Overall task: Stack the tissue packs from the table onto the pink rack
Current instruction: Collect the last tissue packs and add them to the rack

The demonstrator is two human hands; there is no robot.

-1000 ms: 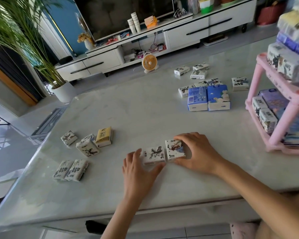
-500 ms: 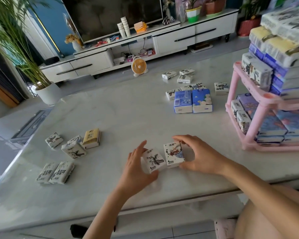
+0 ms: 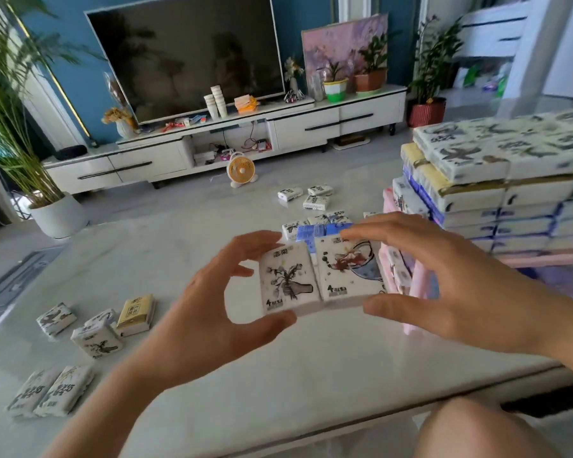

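Observation:
Two small white tissue packs are held side by side in the air above the table. My left hand pinches the left pack, printed with a grey plant. My right hand grips the right pack, printed with a red and blue picture. The pink rack stands at the right, just behind my right hand, its top shelf piled high with white, yellow and blue packs. More packs sit on its lower shelf, partly hidden.
Several loose packs lie on the marble table: a group at the left with a yellow pack, two at the front left, others at the far middle. Blue packs peek out behind the held ones.
Both hands have lifted the two packs off the table and raised them toward the rack. The camera has tilted up, so the rack's top stack now fills the right side.

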